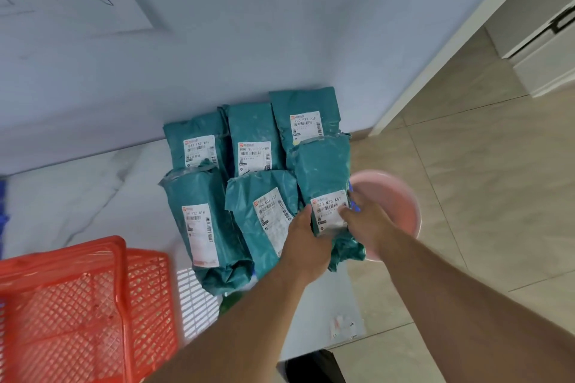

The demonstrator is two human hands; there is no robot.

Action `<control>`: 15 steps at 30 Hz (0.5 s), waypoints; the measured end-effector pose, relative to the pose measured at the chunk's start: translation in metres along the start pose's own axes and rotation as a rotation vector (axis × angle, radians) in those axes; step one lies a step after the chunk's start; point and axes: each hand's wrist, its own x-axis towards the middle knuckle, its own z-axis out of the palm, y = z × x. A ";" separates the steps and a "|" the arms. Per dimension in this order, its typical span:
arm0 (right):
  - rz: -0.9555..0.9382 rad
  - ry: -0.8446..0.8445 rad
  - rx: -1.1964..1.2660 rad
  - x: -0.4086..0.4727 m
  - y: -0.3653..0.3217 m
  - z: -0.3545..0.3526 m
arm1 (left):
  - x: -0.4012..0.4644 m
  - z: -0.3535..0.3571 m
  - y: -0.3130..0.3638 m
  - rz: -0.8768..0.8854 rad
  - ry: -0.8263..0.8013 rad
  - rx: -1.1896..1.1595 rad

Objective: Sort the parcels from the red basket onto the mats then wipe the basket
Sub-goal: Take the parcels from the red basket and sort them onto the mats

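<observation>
Several teal parcels with white labels lie side by side on the floor against the blue wall, among them a front left parcel (pixel 203 227) and a middle front parcel (pixel 264 214). Both my hands grip the near end of the rightmost front parcel (pixel 323 174): my left hand (pixel 306 242) on its left edge, my right hand (pixel 367 221) on its right edge over the label. The red mesh basket (pixel 77 305) stands at the lower left and looks empty. The mat under the parcels is mostly hidden.
A pink basin (pixel 401 199) sits on the tiled floor just right of the parcels, under my right hand. A white slatted basket (pixel 196 298) shows beside the red one. A blue item (pixel 2 211) is at the left edge. White cabinets (pixel 544 50) stand at upper right.
</observation>
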 end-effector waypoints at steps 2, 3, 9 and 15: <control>-0.011 0.018 0.046 0.028 0.033 -0.007 | -0.015 -0.014 0.001 -0.040 -0.043 -0.044; -0.032 0.036 0.072 0.040 0.049 -0.011 | -0.023 -0.023 -0.002 -0.066 -0.041 -0.080; -0.052 0.110 0.165 -0.109 -0.032 0.008 | -0.101 -0.109 -0.020 -0.095 0.023 -0.088; -0.191 0.004 0.158 -0.230 -0.067 0.106 | -0.184 -0.228 -0.082 -0.095 0.209 -0.015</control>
